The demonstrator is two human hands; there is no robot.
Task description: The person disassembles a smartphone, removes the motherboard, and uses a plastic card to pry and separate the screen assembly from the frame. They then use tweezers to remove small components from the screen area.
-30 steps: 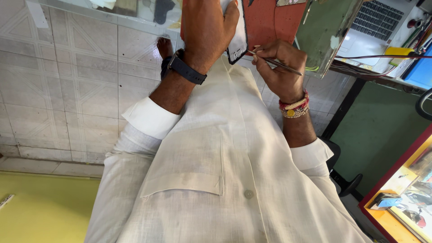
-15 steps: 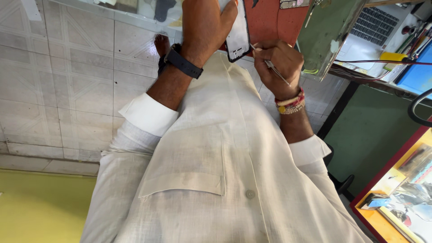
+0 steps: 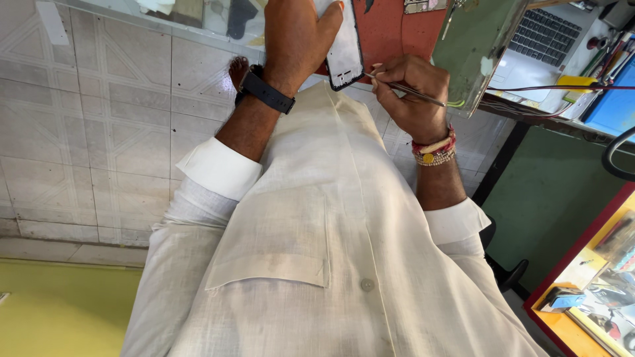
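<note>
My left hand (image 3: 301, 36) grips a white phone housing with a dark rim (image 3: 344, 49), held upright near the top of the view. A black watch (image 3: 266, 91) sits on that wrist. My right hand (image 3: 410, 92) pinches a thin metal tool (image 3: 413, 92), whose tip touches the lower right edge of the phone housing. Beaded and red bracelets (image 3: 435, 151) circle the right wrist. Both arms wear rolled cream sleeves above my cream shirt (image 3: 317, 251).
A red mat (image 3: 397, 33) and a green board (image 3: 473, 46) lie on the bench beyond the hands, with an open laptop (image 3: 542, 46) and cables at the top right. A tiled floor (image 3: 86, 132) is at left, an orange-edged display case (image 3: 589, 277) at lower right.
Both hands have risen slightly in the view and the phone housing now shows more fully. The tool tip stays at the housing's edge.
</note>
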